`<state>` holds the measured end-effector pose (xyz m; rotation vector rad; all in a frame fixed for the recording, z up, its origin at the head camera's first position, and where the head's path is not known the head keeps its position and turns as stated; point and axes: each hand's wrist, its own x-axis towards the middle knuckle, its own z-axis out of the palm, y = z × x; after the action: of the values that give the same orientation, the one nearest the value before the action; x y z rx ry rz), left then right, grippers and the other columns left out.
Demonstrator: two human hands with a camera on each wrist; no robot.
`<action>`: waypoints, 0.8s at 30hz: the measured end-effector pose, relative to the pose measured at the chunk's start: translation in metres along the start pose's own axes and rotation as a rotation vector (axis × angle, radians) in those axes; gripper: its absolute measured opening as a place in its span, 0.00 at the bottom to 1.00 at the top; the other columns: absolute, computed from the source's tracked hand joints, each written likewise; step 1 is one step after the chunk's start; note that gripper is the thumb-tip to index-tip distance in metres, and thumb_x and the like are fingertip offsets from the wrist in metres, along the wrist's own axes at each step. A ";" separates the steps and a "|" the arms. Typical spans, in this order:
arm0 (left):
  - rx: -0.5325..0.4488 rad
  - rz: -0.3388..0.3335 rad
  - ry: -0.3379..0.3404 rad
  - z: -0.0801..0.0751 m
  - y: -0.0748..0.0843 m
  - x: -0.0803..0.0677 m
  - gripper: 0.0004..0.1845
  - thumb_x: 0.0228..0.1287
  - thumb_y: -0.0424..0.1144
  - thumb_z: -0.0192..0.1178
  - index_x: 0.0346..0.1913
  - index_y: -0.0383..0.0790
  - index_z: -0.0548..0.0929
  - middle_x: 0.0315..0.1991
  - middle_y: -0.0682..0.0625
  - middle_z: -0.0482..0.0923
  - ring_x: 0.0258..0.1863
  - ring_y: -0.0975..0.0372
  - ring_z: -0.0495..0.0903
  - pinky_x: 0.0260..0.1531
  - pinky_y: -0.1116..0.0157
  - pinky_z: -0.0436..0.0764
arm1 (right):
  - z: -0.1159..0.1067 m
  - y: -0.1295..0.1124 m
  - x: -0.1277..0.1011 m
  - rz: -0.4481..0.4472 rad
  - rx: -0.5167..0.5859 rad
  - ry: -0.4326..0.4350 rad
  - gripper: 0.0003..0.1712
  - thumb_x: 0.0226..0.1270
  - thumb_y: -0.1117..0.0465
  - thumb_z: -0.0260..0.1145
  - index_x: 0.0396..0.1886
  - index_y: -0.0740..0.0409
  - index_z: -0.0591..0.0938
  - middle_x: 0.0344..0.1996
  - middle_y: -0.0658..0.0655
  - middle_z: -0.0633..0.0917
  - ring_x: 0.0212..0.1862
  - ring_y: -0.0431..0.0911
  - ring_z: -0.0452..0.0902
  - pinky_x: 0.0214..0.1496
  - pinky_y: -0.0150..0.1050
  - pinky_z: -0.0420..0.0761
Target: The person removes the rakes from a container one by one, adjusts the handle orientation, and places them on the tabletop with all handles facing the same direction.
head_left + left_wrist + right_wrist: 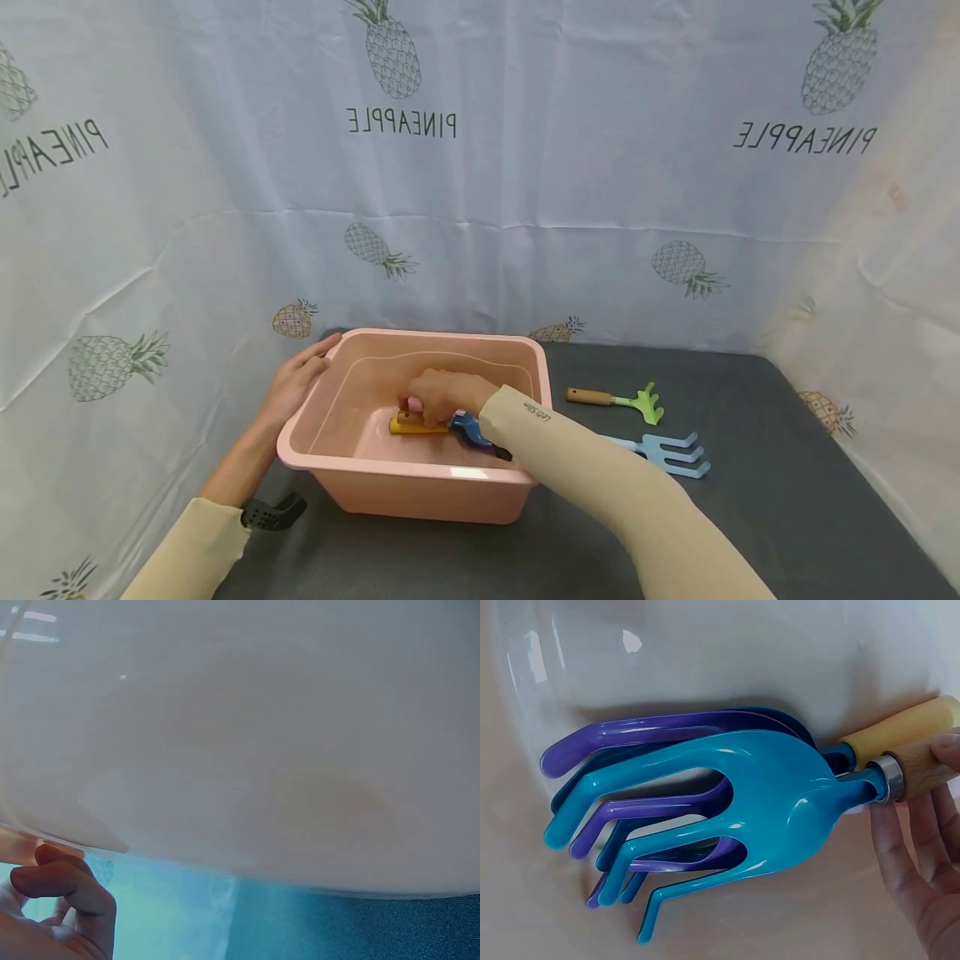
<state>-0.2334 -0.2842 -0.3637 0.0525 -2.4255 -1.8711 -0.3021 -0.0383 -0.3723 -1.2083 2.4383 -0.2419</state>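
Observation:
A pink plastic basin (420, 493) stands on the dark table. My left hand (295, 382) grips its left rim, with curled fingers (82, 889) at the edge in the left wrist view. Inside the basin, my right hand (442, 393) holds a blue hand rake (776, 791) by its wooden handle (922, 769). Directly beneath lie more hand rakes, including one with purple prongs (641, 725); a yellow handle (904, 729) sticks out beside the held one. In the head view, my right hand and sleeve partly cover these tools.
On the table (750, 525) right of the basin lie a small green hand rake (647, 404) with a wooden handle and a light blue hand rake (667, 454), its handle end hidden by my right forearm. A pineapple-print curtain (480, 183) hangs behind and at both sides.

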 end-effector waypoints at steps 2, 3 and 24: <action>0.010 -0.005 0.002 0.000 0.000 0.000 0.28 0.80 0.40 0.48 0.79 0.42 0.65 0.80 0.42 0.61 0.49 0.86 0.74 0.48 0.83 0.76 | 0.000 0.001 0.000 0.001 0.005 -0.006 0.15 0.63 0.64 0.73 0.47 0.46 0.83 0.36 0.50 0.80 0.41 0.44 0.75 0.37 0.30 0.78; 0.014 -0.008 0.003 0.000 0.000 0.000 0.29 0.80 0.40 0.48 0.79 0.43 0.65 0.80 0.42 0.62 0.48 0.86 0.74 0.47 0.83 0.77 | -0.001 0.001 0.000 0.001 0.006 -0.009 0.16 0.62 0.64 0.74 0.48 0.46 0.83 0.37 0.49 0.80 0.42 0.44 0.75 0.38 0.30 0.79; 0.023 -0.009 -0.005 0.000 0.000 0.002 0.29 0.79 0.41 0.48 0.79 0.44 0.65 0.79 0.40 0.62 0.48 0.84 0.75 0.47 0.82 0.78 | -0.008 0.004 0.001 -0.009 0.027 0.003 0.18 0.63 0.66 0.73 0.51 0.46 0.83 0.37 0.49 0.80 0.41 0.44 0.76 0.34 0.29 0.79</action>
<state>-0.2350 -0.2842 -0.3632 0.0604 -2.4541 -1.8491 -0.3092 -0.0370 -0.3672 -1.2088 2.4253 -0.2782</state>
